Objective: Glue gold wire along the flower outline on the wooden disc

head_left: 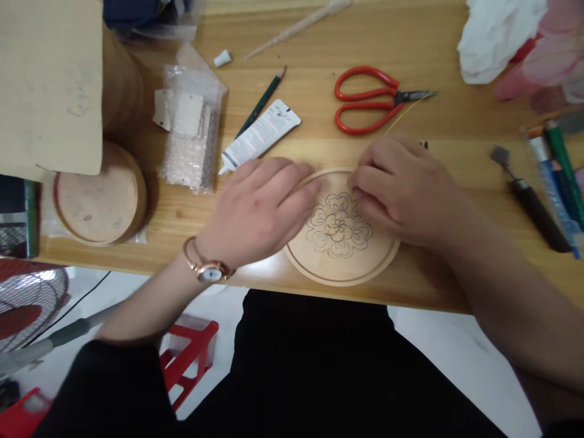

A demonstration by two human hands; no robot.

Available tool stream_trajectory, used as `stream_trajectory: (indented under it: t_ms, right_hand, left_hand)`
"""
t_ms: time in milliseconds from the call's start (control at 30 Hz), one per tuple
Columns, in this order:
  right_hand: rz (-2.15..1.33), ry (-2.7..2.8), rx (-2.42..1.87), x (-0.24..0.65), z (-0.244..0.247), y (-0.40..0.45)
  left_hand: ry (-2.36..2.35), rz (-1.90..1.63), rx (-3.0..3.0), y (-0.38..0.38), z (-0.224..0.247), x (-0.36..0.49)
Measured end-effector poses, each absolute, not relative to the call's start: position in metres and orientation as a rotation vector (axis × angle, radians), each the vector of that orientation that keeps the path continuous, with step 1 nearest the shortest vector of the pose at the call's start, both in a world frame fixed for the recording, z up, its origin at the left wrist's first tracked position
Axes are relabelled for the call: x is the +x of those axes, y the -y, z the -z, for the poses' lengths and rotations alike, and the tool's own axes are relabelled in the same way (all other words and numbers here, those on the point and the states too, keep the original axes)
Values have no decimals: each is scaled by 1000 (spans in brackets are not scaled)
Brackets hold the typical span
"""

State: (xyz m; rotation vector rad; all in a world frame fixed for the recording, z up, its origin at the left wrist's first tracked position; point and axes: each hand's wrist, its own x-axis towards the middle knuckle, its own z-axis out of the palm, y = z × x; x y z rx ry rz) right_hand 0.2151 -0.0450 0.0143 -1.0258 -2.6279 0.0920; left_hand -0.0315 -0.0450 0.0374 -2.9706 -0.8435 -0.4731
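A round wooden disc (pixel 340 267) with a flower drawn in dark lines lies at the table's front edge. My left hand (pixel 269 207), a watch at its wrist, rests over the disc's left rim with its fingers stretched out and slightly bent. My right hand (pixel 396 188) is over the right part of the disc, fingers bent together in a pinch; what they hold is too small to name. A thin yellowish thread (pixel 408 112) runs from near the right hand to the red-handled scissors (pixel 367 115) behind it.
Left of centre are a white tube (pixel 262 137), a dark pencil (pixel 262 100) and a bubble-wrapped packet (pixel 189 140). A round wooden box (pixel 98 204) stands farther left. At the right lie a dark-handled tool (pixel 538 213), pens (pixel 566 164) and white tissue (pixel 493 42).
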Motion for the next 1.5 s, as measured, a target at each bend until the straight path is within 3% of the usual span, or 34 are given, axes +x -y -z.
stream_trajectory:
  t_ms: [200, 567, 833, 1233, 1500]
  right_hand:
    - [10, 2680, -1044, 208, -19, 44]
    - [-75, 2736, -1178, 203, -20, 44]
    - [27, 2803, -1134, 204, -16, 42]
    - [13, 2781, -1100, 205, -15, 42]
    - [-68, 2757, -1091, 207, -15, 42]
  left_hand:
    - [503, 651, -3036, 11, -17, -38]
    - [495, 527, -3186, 23, -17, -35]
    - [558, 719, -3350, 24, -15, -33]
    - [450, 617, -3253, 25, -15, -31]
    - [636, 437, -3384, 25, -20, -27]
